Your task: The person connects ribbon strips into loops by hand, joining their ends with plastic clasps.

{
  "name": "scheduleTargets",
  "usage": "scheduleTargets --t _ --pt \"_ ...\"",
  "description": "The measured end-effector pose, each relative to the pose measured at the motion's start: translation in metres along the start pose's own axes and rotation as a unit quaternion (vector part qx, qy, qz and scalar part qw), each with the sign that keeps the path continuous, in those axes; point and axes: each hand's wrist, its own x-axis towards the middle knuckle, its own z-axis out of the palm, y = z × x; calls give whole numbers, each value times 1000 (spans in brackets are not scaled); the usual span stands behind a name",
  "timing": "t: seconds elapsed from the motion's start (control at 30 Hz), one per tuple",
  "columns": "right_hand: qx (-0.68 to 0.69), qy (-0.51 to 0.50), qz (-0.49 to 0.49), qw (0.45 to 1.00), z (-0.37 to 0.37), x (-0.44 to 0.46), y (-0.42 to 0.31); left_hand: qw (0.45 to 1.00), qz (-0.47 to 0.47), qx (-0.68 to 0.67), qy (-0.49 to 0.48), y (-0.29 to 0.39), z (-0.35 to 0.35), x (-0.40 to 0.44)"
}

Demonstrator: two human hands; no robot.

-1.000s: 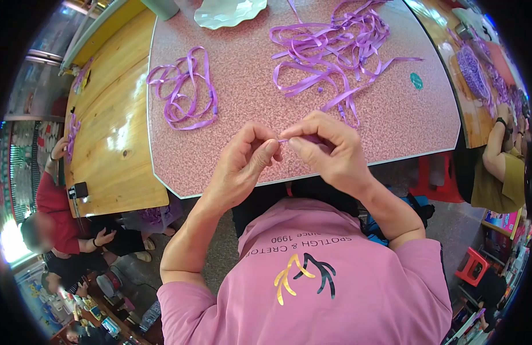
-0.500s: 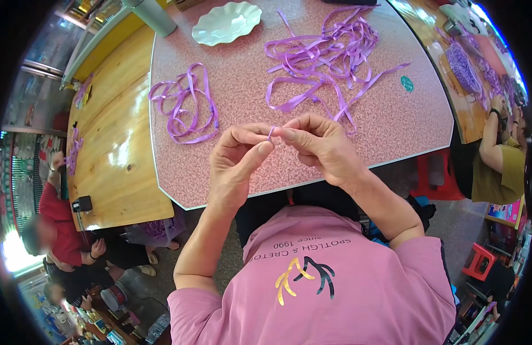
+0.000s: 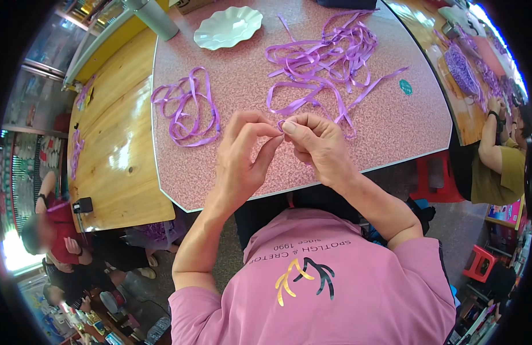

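Note:
Above the near part of the pink speckled table (image 3: 191,172), my two hands meet at the fingertips. My right hand (image 3: 317,144) pinches a small loop of purple ribbon (image 3: 281,124) between thumb and forefinger. The fingertips of my left hand (image 3: 246,152) close on the left side of the same loop. Most of the held ribbon is hidden by my fingers. A coil of purple ribbon (image 3: 210,109) lies on the table to the left, and a bigger tangled heap (image 3: 335,54) lies beyond my right hand.
A pale scalloped plate (image 3: 228,27) and a grey-green cylinder (image 3: 153,20) are at the far side. A green oval sticker (image 3: 405,87) is on the right. A person in red (image 3: 61,230) sits at the left; another person's arm (image 3: 490,146) is at the right table, near a red stool (image 3: 435,178).
The ribbon between my fingertips has gone from a short straight piece to a small loop. My left fingers have shifted around it. The person at the left has moved an arm back from the wooden table.

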Motion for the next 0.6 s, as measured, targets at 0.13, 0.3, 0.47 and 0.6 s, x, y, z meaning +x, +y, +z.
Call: scheduleTargets --t 0.13,0.3,0.47,0.6 --pt "4 1 -88 996 10 -3 7 895 -237 -379 9 -5 9 -11" --pt "-250 -31 -406 878 0 14 18 725 -320 -610 18 -3 10 -5" --pt "-394 -58 -538 743 -10 20 4 699 -354 -621 14 -10 7 -4" --pt "-429 -52 -520 737 -14 20 0 776 -329 -536 33 -6 5 -6"
